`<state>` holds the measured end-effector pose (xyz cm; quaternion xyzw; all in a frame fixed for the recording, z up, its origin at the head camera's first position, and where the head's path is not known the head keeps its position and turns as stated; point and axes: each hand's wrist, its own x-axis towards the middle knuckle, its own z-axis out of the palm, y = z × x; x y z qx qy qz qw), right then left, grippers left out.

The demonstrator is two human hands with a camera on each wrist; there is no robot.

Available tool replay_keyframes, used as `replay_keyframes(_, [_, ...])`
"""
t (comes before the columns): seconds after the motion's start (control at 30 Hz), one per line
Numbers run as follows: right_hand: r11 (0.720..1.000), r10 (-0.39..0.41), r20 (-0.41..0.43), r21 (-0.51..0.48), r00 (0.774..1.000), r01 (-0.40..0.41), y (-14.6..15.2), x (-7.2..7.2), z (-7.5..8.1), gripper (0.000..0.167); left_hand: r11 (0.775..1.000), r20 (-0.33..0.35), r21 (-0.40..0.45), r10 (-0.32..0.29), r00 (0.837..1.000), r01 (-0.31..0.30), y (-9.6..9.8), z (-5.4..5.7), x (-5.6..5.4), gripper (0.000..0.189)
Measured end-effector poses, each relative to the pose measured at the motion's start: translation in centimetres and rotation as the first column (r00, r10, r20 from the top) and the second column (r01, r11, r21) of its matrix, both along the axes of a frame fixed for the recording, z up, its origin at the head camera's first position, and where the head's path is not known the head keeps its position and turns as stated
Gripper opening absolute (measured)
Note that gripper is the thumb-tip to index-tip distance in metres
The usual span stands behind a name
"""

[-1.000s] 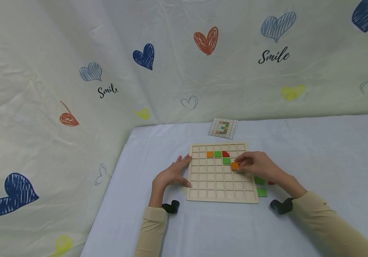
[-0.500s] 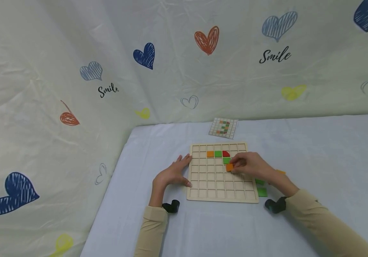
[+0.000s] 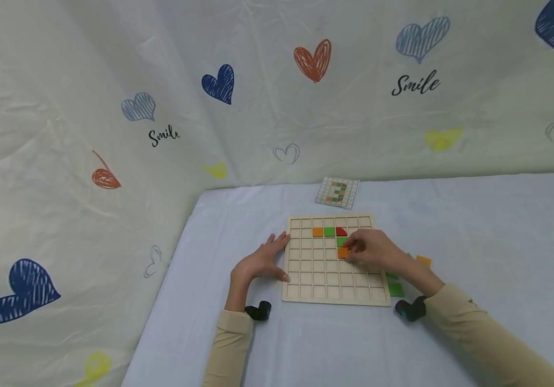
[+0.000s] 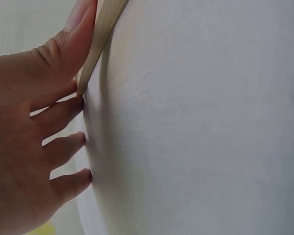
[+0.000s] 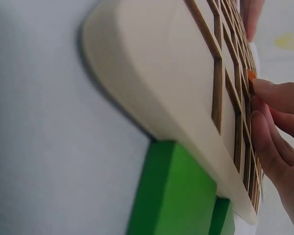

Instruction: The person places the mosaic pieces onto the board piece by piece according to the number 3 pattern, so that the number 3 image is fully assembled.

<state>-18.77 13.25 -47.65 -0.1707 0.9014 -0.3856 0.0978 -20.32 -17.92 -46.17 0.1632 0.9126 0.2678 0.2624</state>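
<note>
A wooden grid board (image 3: 306, 295) lies on the white cloth. My left hand (image 3: 259, 262), fingers spread, rests along its left edge; in the left wrist view the thumb (image 4: 76, 41) lies against the board's rim (image 4: 100, 41). With thumb and fingertips, my right hand (image 3: 375, 248) pinches an orange square tile (image 3: 343, 253) at a cell right below a green tile (image 3: 342, 242). Above that green tile, a row holds another orange tile (image 3: 317, 232), another green tile (image 3: 329, 232) and a red rounded tile (image 3: 341, 232). The right fingers partly cover the pinched tile's right side.
Behind the board lies a printed pattern card (image 3: 337, 192). Loose tiles lie by the board's right edge, among them a green one (image 3: 396, 290) and an orange one (image 3: 424, 262), some half hidden by the right wrist. A curtain with printed hearts (image 3: 313, 60) hangs at the back.
My right hand has moved left over the board, bringing the orange tile into the cell below the green one. A loose orange tile has come into sight beyond the right forearm. The left hand stays put.
</note>
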Motion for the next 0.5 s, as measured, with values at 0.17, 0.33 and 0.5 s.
replay_keyframes(0.17, [1.000,-0.004,-0.027,0.015,1.000,0.005,-0.08,0.19,-0.17,0.024,1.000,0.004,-0.007,0.003,1.000,-0.003,0.05,0.04,0.03,0.113])
replay_keyframes(0.33, [1.000,0.002,-0.050,0.017,0.999,-0.001,0.02,0.32,-0.30,0.024,1.000,0.003,-0.007,-0.006,1.000,0.006,0.09,0.15,0.05,0.112])
replay_keyframes(0.5, [1.000,0.014,-0.084,0.017,0.996,-0.012,0.40,0.57,-0.35,0.024,1.000,0.006,-0.001,-0.005,1.000,0.005,0.02,0.19,0.07,0.112])
